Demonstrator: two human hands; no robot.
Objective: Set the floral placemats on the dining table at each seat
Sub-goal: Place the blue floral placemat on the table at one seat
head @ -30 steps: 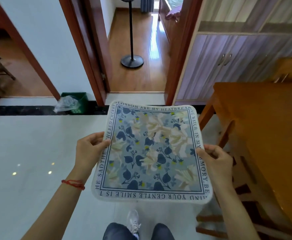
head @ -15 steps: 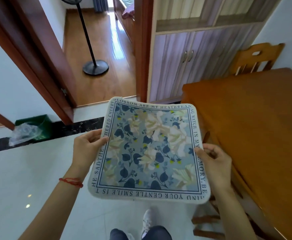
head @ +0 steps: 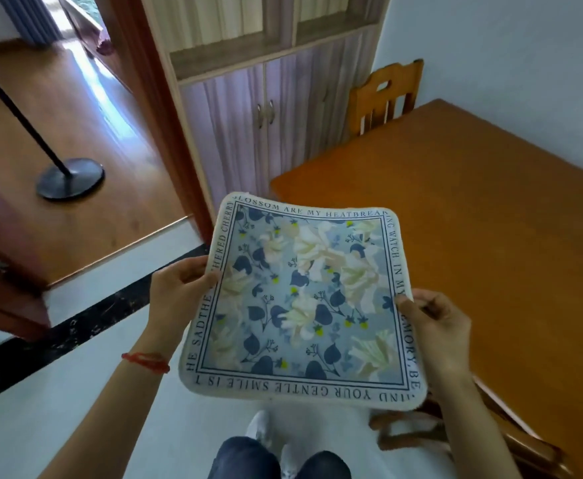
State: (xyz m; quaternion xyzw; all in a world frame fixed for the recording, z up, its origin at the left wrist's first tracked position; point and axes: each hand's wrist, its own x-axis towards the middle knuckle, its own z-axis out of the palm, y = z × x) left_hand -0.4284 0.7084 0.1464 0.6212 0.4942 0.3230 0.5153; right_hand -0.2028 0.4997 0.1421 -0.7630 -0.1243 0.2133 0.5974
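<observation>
A square floral placemat (head: 304,299), blue with pale flowers and a lettered white border, is held flat in the air in front of me. My left hand (head: 176,292) grips its left edge and my right hand (head: 435,323) grips its right edge. The mat's far right corner overlaps the near left corner of the bare orange wooden dining table (head: 473,219), which fills the right side of the view. Whether the mat touches the tabletop cannot be told.
A wooden chair (head: 383,95) stands at the table's far end against the wall. Another chair (head: 456,437) is tucked under the near side. A purple-doored cabinet (head: 259,112) stands behind. A fan stand base (head: 71,178) sits in the doorway at left.
The view has swung right and closer to the table. The placemat, still held by both hands, now reaches over the table's near corner.
</observation>
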